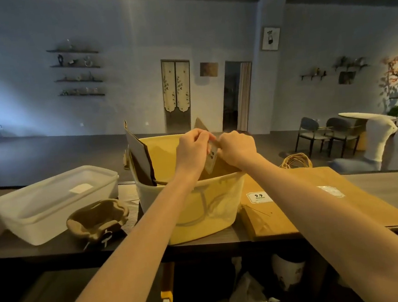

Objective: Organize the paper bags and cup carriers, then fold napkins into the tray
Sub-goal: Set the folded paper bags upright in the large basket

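Both my hands are raised over a translucent plastic tub standing on the dark counter. My left hand and my right hand pinch the top edge of a brown paper bag with a white printed label; the bag stands upright in the tub. A dark paper bag leans against the tub's left wall. Right of the tub, a stack of flat brown paper bags with twine handles lies on the counter. A pulp cup carrier sits to the left of the tub.
A white lidded plastic box stands at the left of the counter. Below the counter are a bin, a white cup and crumpled white plastic. Chairs and a white table stand in the room at the far right.
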Available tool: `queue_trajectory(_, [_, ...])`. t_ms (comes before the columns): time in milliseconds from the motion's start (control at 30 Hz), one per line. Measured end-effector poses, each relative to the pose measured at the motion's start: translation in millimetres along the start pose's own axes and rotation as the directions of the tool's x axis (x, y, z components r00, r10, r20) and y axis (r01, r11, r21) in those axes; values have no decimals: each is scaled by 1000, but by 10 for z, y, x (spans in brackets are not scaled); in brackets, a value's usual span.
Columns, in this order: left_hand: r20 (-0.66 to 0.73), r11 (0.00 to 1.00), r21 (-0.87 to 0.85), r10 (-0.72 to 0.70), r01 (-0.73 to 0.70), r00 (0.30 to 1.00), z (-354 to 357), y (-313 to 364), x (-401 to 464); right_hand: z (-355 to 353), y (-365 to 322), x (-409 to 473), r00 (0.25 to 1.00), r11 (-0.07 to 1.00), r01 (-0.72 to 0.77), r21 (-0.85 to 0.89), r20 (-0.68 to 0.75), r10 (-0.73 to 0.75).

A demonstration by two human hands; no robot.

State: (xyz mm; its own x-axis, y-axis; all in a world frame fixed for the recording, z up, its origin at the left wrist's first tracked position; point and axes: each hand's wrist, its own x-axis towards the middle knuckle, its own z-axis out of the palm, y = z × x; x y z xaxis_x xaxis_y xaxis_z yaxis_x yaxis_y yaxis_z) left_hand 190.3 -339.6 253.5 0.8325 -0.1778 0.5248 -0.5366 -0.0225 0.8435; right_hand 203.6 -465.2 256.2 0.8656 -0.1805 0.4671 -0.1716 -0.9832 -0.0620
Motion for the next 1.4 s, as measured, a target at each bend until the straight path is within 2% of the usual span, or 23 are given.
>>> queue_trajectory(100, [-17,999,-22,-25,24,1000,2,1,7,-41,-12,27,996,999,9,-54,85,-4])
queue_trajectory(233, [-21,999,-20,-42,41,999,-10,-13,12,-10,-47,67,1000,997,-14,-80,8,15])
queue_trajectory(300, [-7,999,-26,-42,42,999,-15,-15,11,52,-78,62,1000,988,13,-153,-22,-16])
queue_trajectory(400, [10,999,-16,-43,44,999,-32,-24,16,90,-67,59,999,979,31,-201,41,-23])
queue_trajectory(533, [4,999,11,-37,37,999,-40,-32,25,14,-2,60,999,999,-28,-33,44,30])
queue_trajectory(700, [50,974,147,164,-170,985,77,66,-83,-241,250,-141,988,929,-124,348,-47,149])
queue_trajectory(800, [126,959,126,239,-254,963,241,167,-230,-401,437,-375,976,912,-131,390,-113,188])
queue_trajectory(867, [189,963,82,239,-258,952,373,208,-351,-415,571,-546,965,905,-173,388,-116,234])
queue_trajectory(967, [295,992,12,120,-130,948,557,174,-522,-313,793,-795,944,893,-278,353,-72,322])
queue_trajectory(1100, [403,992,32,-126,124,907,724,-26,-693,-120,1071,-1066,917,880,-397,261,87,388])
queue_trajectory(1167, [397,968,12,-234,250,888,774,-143,-767,-43,1157,-1176,890,884,-441,157,200,409])
queue_trajectory(1233, [353,943,25,-318,330,880,811,-274,-839,20,1192,-1266,854,864,-485,134,283,435])
queue_trajectory(1333, [251,933,125,-359,338,899,828,-418,-932,81,1157,-1348,812,818,-542,194,373,450])
queue_trajectory(1400, [239,924,167,-377,345,895,838,-416,-977,103,1104,-1377,781,779,-579,240,437,446])
